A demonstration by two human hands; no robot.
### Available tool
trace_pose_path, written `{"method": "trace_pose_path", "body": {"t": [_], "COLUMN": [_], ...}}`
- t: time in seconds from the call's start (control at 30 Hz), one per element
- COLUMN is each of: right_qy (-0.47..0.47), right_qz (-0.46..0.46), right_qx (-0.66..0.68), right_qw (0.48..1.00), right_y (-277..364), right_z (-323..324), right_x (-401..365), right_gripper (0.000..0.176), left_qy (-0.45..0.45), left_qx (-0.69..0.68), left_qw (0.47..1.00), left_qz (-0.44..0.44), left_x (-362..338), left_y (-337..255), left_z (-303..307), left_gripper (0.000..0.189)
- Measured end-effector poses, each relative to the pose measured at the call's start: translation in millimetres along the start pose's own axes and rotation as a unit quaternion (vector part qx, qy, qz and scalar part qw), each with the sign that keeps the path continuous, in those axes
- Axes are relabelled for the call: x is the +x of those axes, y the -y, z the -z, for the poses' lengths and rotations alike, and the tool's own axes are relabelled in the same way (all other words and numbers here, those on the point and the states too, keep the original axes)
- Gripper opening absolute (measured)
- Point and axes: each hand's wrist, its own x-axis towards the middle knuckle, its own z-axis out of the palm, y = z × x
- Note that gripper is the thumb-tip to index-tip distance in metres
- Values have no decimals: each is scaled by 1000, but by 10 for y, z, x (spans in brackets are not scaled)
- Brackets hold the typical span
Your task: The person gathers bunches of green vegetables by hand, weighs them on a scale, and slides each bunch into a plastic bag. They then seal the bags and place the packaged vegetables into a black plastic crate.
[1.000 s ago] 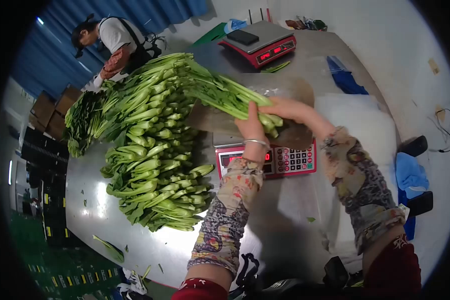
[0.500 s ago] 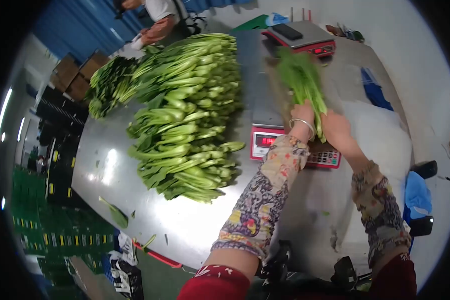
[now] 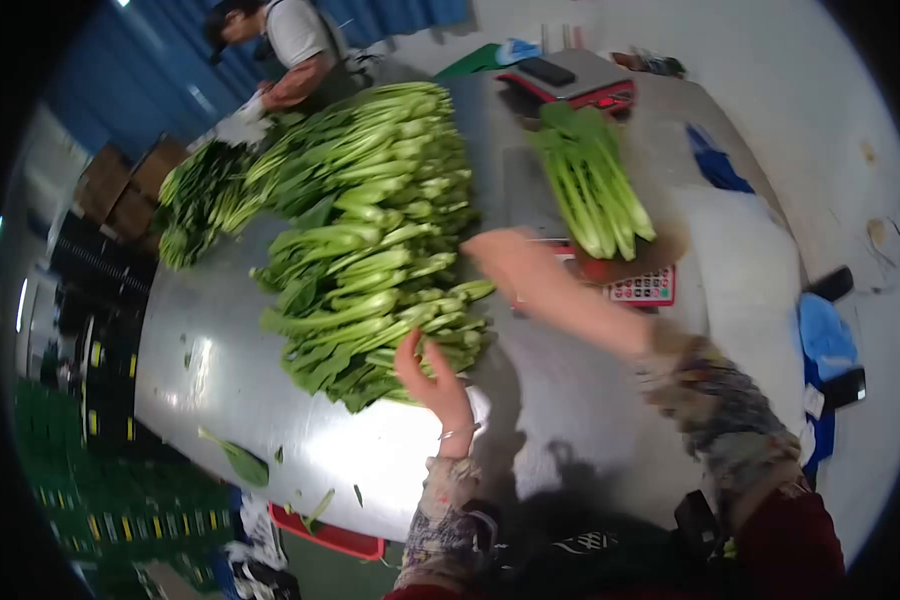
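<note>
Long stacked rows of leafy green vegetables [image 3: 370,230] lie on the metal table, stem ends to the right. A separate bunch of greens [image 3: 595,190] rests on a brown sheet over the near scale [image 3: 648,287], whose keypad shows below it. My left hand [image 3: 438,385] is at the lower right edge of the pile, thumb and fingers apart, holding nothing. Stretched leftward across the front of the scale, my right hand [image 3: 505,262] is beside the pile's stem ends; motion smears its fingers.
A second scale [image 3: 580,80] with a dark phone on it stands at the back. A person [image 3: 295,60] is behind the table at the left. Loose leaves [image 3: 240,460] lie near the front edge, above a red basket [image 3: 330,535]. White sheeting [image 3: 740,270] lies at the right.
Both hands have let go of the bunch, which now lies on the scale. My left hand moved down and left to the pile, my right hand left. The person at the back shows more.
</note>
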Motion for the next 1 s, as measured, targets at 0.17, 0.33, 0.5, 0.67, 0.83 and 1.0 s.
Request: {"method": "trace_pose_path", "body": {"t": [0.17, 0.33, 0.5, 0.67, 0.83, 1.0], "right_qy": [12, 164, 150, 148, 137, 144], "right_qz": [117, 116, 9, 53, 119, 109], "right_qx": [-152, -217, -196, -163, -140, -44], "right_qw": [981, 955, 969, 974, 973, 983], "right_y": [627, 971, 988, 786, 752, 756], "right_z": [-1472, -1552, -1557, -1501, -1510, -1050], "right_x": [579, 593, 574, 422, 409, 294], "right_gripper": [36, 26, 28, 36, 34, 26], "left_qy": [64, 69, 13, -78, -68, -8], "left_qx": [-1, -60, -182, -315, -358, -342], "left_qw": [998, 995, 969, 884, 846, 857], "left_qz": [-4, 42, 169, 337, 388, 384], "left_x": [-29, -14, 17, 55, 192, 287], "left_y": [262, 388, 379, 494, 634, 561], "left_z": [229, 268, 155, 149, 171, 267], "left_gripper": [25, 25, 24, 27, 42, 34]}}
